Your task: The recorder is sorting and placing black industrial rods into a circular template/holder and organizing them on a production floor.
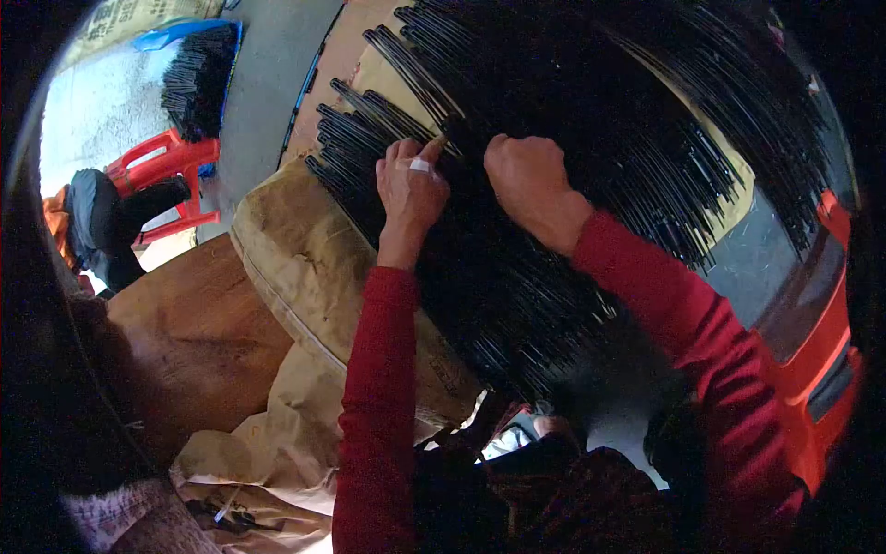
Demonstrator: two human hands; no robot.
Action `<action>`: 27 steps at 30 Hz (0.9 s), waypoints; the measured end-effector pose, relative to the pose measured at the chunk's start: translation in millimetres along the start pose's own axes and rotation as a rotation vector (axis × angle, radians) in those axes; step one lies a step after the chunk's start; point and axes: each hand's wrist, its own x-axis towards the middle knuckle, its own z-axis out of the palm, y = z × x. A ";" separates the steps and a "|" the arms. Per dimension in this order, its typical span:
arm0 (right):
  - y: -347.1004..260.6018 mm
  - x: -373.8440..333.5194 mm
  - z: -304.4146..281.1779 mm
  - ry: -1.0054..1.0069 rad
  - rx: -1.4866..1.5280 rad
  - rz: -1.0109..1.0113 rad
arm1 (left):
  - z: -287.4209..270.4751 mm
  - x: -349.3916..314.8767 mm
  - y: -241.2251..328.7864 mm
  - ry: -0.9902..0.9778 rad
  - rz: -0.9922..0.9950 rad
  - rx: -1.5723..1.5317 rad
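A broad heap of thin, glossy black rods (pixel 392 120) spreads beneath both hands, many lying side by side with rounded ends to the upper left. My left hand (pixel 413 189), a strip of white tape around one finger, has its fingers bent down onto the rods, with the index finger and thumb closed at a few of them. Just right of it, my right hand (pixel 533 180) is a closed fist above the dark middle of the heap. Whatever sits inside that fist is hidden by the knuckles and deep shadow.
Tan sacking (pixel 305 249) lies under the heap's left side, beside a brown covered surface (pixel 198 342). More rods (pixel 674 185) fan out at right. A red plastic chair (pixel 175 180) stands at far left near another pile of rods (pixel 198 78); another red chair (pixel 817 369) is at right.
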 end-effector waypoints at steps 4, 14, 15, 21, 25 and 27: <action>3.5 7.4 -19.1 -0.042 0.003 -0.071 | 0.7 0.1 1.6 -0.008 -0.014 -0.004; -29.7 41.2 22.2 0.072 0.266 -0.279 | 0.8 0.7 -8.8 -0.065 0.032 0.020; -19.0 43.7 28.5 0.101 0.268 -0.277 | -1.7 -0.1 -9.3 -0.097 0.022 -0.001; 9.5 35.0 46.2 0.038 -0.007 -0.492 | -7.7 -1.5 -8.0 0.027 -0.115 -0.018; 4.9 31.1 42.9 0.009 -0.142 -0.481 | 2.1 19.4 -9.7 -0.016 -0.354 0.022; 3.1 28.6 40.3 0.006 -0.141 -0.466 | 4.7 30.5 -11.1 -0.026 -0.500 0.118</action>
